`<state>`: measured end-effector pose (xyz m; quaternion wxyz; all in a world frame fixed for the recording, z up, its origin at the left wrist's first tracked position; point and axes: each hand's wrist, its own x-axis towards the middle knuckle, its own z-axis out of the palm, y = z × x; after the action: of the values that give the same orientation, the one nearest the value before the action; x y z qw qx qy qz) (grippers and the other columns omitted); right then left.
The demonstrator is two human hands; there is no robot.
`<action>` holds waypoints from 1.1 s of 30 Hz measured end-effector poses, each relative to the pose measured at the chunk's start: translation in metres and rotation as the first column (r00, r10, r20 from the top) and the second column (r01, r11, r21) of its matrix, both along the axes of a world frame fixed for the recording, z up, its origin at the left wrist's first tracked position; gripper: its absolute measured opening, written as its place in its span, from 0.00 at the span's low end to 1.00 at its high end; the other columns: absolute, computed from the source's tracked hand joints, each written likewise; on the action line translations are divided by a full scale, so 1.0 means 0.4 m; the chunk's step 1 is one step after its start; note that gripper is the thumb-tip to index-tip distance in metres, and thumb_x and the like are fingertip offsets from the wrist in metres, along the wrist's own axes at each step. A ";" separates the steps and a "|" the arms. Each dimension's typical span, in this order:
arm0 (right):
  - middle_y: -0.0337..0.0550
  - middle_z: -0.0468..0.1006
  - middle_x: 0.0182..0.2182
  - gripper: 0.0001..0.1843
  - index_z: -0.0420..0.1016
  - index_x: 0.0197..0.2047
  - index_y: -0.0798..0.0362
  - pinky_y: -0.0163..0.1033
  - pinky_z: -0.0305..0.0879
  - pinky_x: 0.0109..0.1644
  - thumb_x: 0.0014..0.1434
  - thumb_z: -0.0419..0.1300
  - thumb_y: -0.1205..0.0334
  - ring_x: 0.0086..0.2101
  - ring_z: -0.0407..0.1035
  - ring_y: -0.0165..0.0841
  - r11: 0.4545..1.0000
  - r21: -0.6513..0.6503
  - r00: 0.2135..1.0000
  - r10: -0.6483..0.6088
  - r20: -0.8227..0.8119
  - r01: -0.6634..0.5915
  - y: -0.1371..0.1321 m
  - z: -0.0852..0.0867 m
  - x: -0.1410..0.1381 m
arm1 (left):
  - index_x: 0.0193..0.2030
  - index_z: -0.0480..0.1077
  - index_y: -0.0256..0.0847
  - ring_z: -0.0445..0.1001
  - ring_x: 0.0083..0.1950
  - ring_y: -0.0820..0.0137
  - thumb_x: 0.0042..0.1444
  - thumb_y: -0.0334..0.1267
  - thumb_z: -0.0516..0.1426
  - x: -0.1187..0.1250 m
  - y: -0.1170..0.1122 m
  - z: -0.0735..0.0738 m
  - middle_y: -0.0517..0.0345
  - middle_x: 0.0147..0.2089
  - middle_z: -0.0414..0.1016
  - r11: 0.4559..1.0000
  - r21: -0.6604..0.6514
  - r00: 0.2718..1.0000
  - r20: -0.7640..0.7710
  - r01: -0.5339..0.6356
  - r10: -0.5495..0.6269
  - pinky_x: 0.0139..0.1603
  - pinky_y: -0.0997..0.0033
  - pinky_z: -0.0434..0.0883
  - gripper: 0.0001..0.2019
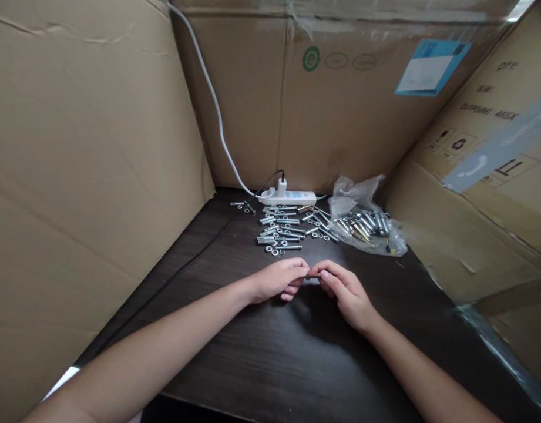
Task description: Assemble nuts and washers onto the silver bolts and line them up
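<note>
A dark wood-grain table [296,352] sits walled in by big corrugated cardboard boxes on the left, back and right. Nearest, two bare forearms reach in from the lower corners and meet at the middle of the table. The left hand [279,280] lies palm down with fingers curled, and the right hand [343,288] faces it, knuckles up; the fingertips of both pinch a small metal part [314,274] between them, just above the table, too small to tell what kind. Just beyond the hands lies a loose spread of silvery bolts [281,229] with small round washers [274,251] at its near edge. To the right of these, a crumpled clear plastic bag [362,205] holds more bolts, some yellowish. Behind the bolts, against the back box, lies a white power strip [290,197] with a plug in it and a white cable [212,100] climbing the cardboard. The right box [486,147] reads "QTY", "G.W." and "465X"; the back box [340,94] bears a green round mark and a blue-edged label, not legible.
</note>
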<state>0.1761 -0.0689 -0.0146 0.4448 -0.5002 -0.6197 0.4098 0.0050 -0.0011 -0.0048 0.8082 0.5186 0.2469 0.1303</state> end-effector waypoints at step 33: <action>0.42 0.74 0.25 0.18 0.72 0.35 0.56 0.34 0.58 0.25 0.51 0.57 0.48 0.21 0.62 0.28 0.921 0.017 0.916 -0.388 0.105 0.388 0.103 -0.042 0.184 | 0.34 0.68 0.43 0.64 0.26 0.70 0.55 0.41 0.55 -0.026 0.029 -0.009 0.59 0.26 0.68 0.281 0.943 0.916 -0.263 0.178 0.304 0.27 0.75 0.51 0.05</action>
<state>0.2497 -0.0278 -0.0313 0.4824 -0.6351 -0.5303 0.2874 -0.0054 0.0107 -0.0085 0.2606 0.9013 0.2972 0.1772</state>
